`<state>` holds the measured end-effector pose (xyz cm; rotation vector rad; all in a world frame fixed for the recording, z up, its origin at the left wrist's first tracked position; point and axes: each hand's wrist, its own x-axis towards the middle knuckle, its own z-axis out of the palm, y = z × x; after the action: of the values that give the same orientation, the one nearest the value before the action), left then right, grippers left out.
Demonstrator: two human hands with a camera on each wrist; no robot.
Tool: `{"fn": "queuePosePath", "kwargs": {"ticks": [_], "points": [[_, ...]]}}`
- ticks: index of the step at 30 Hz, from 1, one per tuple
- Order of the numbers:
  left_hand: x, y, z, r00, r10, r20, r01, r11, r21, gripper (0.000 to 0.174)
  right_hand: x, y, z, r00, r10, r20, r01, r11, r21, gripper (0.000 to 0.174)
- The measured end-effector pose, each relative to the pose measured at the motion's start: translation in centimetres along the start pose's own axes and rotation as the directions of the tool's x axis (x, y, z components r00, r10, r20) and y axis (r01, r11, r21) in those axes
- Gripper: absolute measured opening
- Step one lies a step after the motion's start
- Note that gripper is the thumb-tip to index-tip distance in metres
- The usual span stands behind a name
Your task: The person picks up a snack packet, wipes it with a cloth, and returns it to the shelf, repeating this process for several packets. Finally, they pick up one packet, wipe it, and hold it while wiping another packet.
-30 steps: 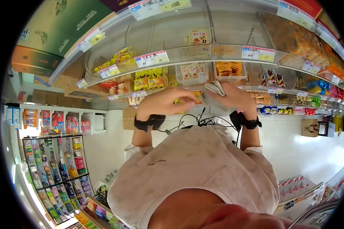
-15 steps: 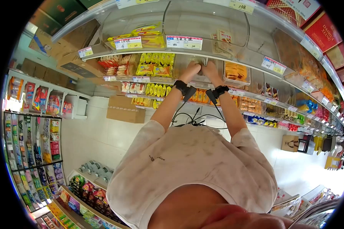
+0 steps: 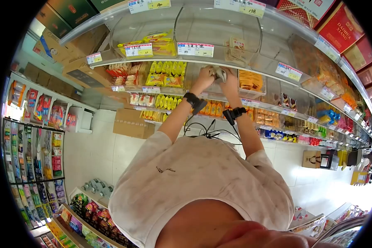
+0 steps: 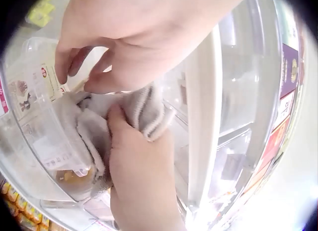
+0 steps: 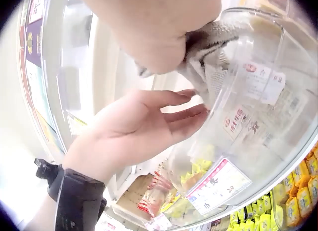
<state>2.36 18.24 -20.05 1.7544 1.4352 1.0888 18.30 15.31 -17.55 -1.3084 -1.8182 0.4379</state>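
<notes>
My right hand (image 3: 230, 81) grips a crumpled grey cloth (image 5: 211, 62) at the edge of a clear plastic bin (image 5: 236, 141) on the shelf. Folds of the cloth spill past the thumb in the left wrist view and lie along the bin's wall. Close by, my left hand (image 5: 131, 124) reaches in with thumb and fingers apart, fingertips right at the bin's rim and beside the cloth. White packets with red print (image 5: 238, 121) show through the bin's clear wall. Both wrists wear black straps.
An upper shelf with price tags (image 3: 195, 49) overhangs the hands. Left of the bin are yellow snack packs (image 3: 166, 78); to its right, a tub of orange packets (image 3: 251, 81). Black cables (image 3: 206, 131) hang before the body. A cardboard box (image 3: 133, 123) stands on the floor.
Both hands have moved forward from before the shelf front to the bin, the right still holding the cloth. Since half a second ago they have parted slightly, and more cloth shows between them.
</notes>
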Motion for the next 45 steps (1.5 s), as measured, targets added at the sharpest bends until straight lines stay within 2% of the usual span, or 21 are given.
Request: {"fn": "queuePosePath", "kwargs": {"ticks": [2, 3, 5, 6, 9, 12, 14, 15, 17, 18, 21, 24, 26, 28, 30, 32, 34, 36, 37, 41, 45], "points": [[-1.2, 1.4, -0.5, 0.944, 0.231, -0.235, -0.225, 0.973, 0.055, 0.035, -0.5, -0.7, -1.2, 0.988, -0.025, -0.150, 0.041, 0.993, 0.110, 0.046], [-1.1, 1.8, -1.1, 0.902, 0.364, -0.232, -0.358, 0.931, 0.068, 0.042, -0.7, -0.5, -1.6, 0.979, 0.006, -0.202, 0.036, 0.978, 0.203, 0.042], [-1.9, 2.4, -1.7, 0.985, 0.155, -0.079, -0.169, 0.958, -0.231, 0.045, -0.8, -0.2, -1.8, 0.962, 0.173, -0.212, -0.050, 0.874, 0.482, 0.030], [-2.5, 3.3, -2.1, 0.998, 0.063, 0.024, -0.050, 0.930, -0.364, 0.046, -1.1, -1.0, -2.6, 0.958, 0.218, -0.188, -0.090, 0.847, 0.524, 0.027], [-4.9, 8.0, -5.8, 0.988, -0.005, 0.154, 0.051, 0.953, -0.299, 0.048, -2.0, -3.8, -4.3, 0.937, 0.328, -0.121, -0.168, 0.725, 0.668, 0.023], [-6.2, 7.3, -6.9, 0.968, 0.048, 0.246, 0.047, 0.929, -0.366, 0.048, -3.1, -4.4, -3.5, 0.914, 0.402, -0.045, -0.192, 0.528, 0.827, 0.023], [-8.5, 7.8, -7.0, 0.983, -0.033, 0.181, 0.113, 0.884, -0.454, 0.049, -3.8, -5.5, -3.0, 0.896, 0.443, 0.027, -0.216, 0.382, 0.898, 0.024], [-9.5, 8.1, -7.1, 0.986, -0.076, 0.150, 0.142, 0.855, -0.499, 0.049, -4.1, -6.2, -3.1, 0.882, 0.469, 0.039, -0.239, 0.374, 0.896, 0.026], [-10.8, 5.8, -7.3, 0.948, -0.164, 0.274, 0.303, 0.731, -0.611, 0.048, -5.2, -7.6, -3.3, 0.850, 0.522, 0.066, -0.288, 0.356, 0.889, 0.032], [-11.5, 5.9, -7.8, 0.919, -0.197, 0.341, 0.383, 0.654, -0.653, 0.048, -5.8, -8.1, -3.1, 0.832, 0.554, 0.027, -0.269, 0.361, 0.893, 0.035], [-14.2, 6.6, -8.6, 0.935, -0.108, 0.337, 0.354, 0.268, -0.896, 0.041, -7.1, -9.2, -3.0, 0.782, 0.620, -0.064, -0.220, 0.371, 0.902, 0.042], [-15.9, 5.4, -9.0, 0.943, -0.086, 0.320, 0.331, 0.171, -0.928, 0.037, -8.4, -10.7, -3.3, 0.750, 0.642, -0.157, -0.166, 0.413, 0.896, 0.044], [-17.1, 4.8, -8.8, 0.970, -0.106, 0.217, 0.239, 0.271, -0.933, 0.038, -9.2, -13.3, -3.1, 0.719, 0.627, -0.299, -0.102, 0.521, 0.848, 0.043], [-17.9, 5.6, -8.7, 0.976, -0.139, 0.167, 0.202, 0.299, -0.933, 0.038, -10.6, -14.6, -2.6, 0.873, 0.336, -0.354, -0.058, 0.792, 0.608, 0.043], [-18.6, 6.8, -8.4, 0.965, -0.191, 0.181, 0.227, 0.256, -0.940, 0.039, -12.3, -16.4, -1.2, 0.963, 0.060, -0.264, 0.024, 0.952, 0.304, 0.048], [-19.4, 4.5, -8.4, 0.926, 0.047, 0.375, 0.368, 0.115, -0.923, 0.045, -14.2, -17.9, 0.3, 0.990, -0.133, 0.052, 0.118, 0.968, 0.221, 0.055], [-19.6, 7.3, -9.3, 0.908, 0.030, 0.417, 0.413, 0.103, -0.905, 0.051, -14.9, -19.1, 0.2, 0.987, -0.159, 0.032, 0.150, 0.967, 0.208, 0.057], [-20.5, 12.5, -9.5, 0.922, -0.256, 0.290, 0.345, 0.206, -0.916, 0.057, -14.4, -19.6, -0.7, 0.982, -0.188, 0.021, 0.180, 0.964, 0.197, 0.057], [-20.3, 11.2, -8.5, 0.923, -0.244, 0.296, 0.353, 0.237, -0.905, 0.051, -14.2, -19.8, -1.1, 0.982, -0.189, 0.019, 0.182, 0.964, 0.195, 0.056], [-20.5, 13.7, -7.9, 0.971, -0.230, 0.065, 0.170, 0.473, -0.865, 0.049, -13.0, -19.7, -2.7, 0.983, -0.176, -0.041, 0.181, 0.948, 0.262, 0.052], [-21.8, 15.8, -7.6, 0.999, -0.040, 0.026, 0.047, 0.708, -0.705, 0.044, -12.3, -19.6, -5.5, 0.971, -0.163, -0.172, 0.206, 0.941, 0.268, 0.042]]}}
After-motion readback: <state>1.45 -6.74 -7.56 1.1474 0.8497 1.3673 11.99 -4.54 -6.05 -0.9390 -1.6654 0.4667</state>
